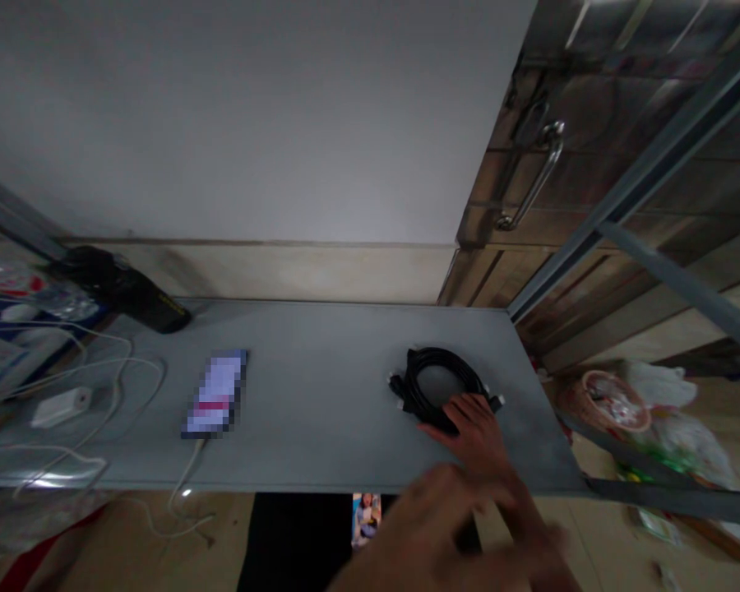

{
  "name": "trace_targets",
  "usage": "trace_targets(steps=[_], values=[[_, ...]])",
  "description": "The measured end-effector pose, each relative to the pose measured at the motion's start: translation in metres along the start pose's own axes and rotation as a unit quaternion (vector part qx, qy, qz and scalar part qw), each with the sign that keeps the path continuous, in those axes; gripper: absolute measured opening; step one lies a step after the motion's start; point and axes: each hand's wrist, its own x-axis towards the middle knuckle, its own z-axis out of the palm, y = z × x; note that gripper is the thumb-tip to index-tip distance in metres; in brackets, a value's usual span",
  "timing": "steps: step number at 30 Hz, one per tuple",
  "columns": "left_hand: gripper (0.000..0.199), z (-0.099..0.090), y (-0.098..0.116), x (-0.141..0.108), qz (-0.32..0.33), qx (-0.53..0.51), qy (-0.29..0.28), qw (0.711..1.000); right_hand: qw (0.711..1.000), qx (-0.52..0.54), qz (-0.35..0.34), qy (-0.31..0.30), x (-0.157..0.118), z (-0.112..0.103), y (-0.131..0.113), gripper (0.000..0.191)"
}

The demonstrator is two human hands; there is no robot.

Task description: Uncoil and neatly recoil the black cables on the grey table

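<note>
A coiled black cable (444, 355) with several plug ends lies on the right part of the grey tabletop (321, 411). My right hand (474, 427) grips the near right side of the coil, with the thumb stretched left along it and the fingers curled over the top. Closer to the camera, my left hand (432, 526) is in front of the right forearm, held over the table's front edge. Motion smears its fingers, which point to the right, and I can make out nothing in them.
A phone (217, 395) with a white cord lies left of centre. Behind it rests a black bottle (141, 296). White cords and a white charger (62, 406) are at far left. A metal frame post (629, 181) rises at the right. A basket (610, 401) stands below.
</note>
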Motion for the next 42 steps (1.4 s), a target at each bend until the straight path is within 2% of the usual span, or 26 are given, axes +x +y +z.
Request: trace_targets(steps=[3, 5, 6, 8, 10, 12, 15, 20, 26, 35, 39, 42], values=[[0.043, -0.022, -0.083, -0.009, -0.028, 0.045, 0.111, 0.992, 1.000, -0.006, 0.008, -0.006, 0.002, -0.002, 0.011, 0.046], [0.036, -0.038, -0.140, -0.031, -0.055, 0.102, 0.190, 0.975, 1.000, -0.006, 0.011, -0.010, 0.003, -0.005, 0.015, 0.048], [0.033, -0.046, -0.164, -0.045, -0.070, 0.126, 0.206, 0.968, 1.000, -0.003, 0.012, -0.015, 0.004, -0.008, 0.015, 0.048], [0.028, -0.058, -0.197, -0.071, -0.114, 0.156, 0.214, 0.957, 1.000, 0.006, 0.014, -0.027, 0.005, -0.014, 0.013, 0.039], [0.026, -0.064, -0.213, -0.091, -0.150, 0.164, 0.233, 0.947, 0.999, 0.015, 0.017, -0.040, 0.006, -0.020, 0.012, 0.028], [0.025, -0.066, -0.216, -0.100, -0.176, 0.157, 0.250, 0.939, 0.999, 0.019, 0.022, -0.046, 0.007, -0.022, 0.012, 0.024], [0.025, -0.063, -0.213, -0.100, -0.193, 0.146, 0.263, 0.934, 0.999, 0.017, 0.027, -0.038, 0.008, -0.019, 0.018, 0.026], [0.023, -0.060, -0.210, -0.097, -0.195, 0.145, 0.267, 0.932, 0.999, 0.012, 0.034, -0.012, 0.009, -0.006, 0.027, 0.026], [0.020, -0.062, -0.208, -0.099, -0.191, 0.131, 0.272, 0.934, 0.999, 0.011, 0.049, 0.007, 0.009, 0.002, 0.026, 0.022], [0.019, -0.061, -0.206, -0.098, -0.186, 0.130, 0.278, 0.933, 0.994, 0.050, 0.090, 0.032, 0.016, 0.007, 0.026, 0.029], [0.020, -0.061, -0.208, -0.099, -0.187, 0.133, 0.278, 0.933, 0.984, 0.094, 0.138, 0.060, 0.032, 0.002, 0.025, 0.043], [0.020, -0.061, -0.208, -0.099, -0.193, 0.133, 0.277, 0.932, 0.968, 0.132, 0.194, 0.094, 0.054, -0.017, 0.026, 0.050]])
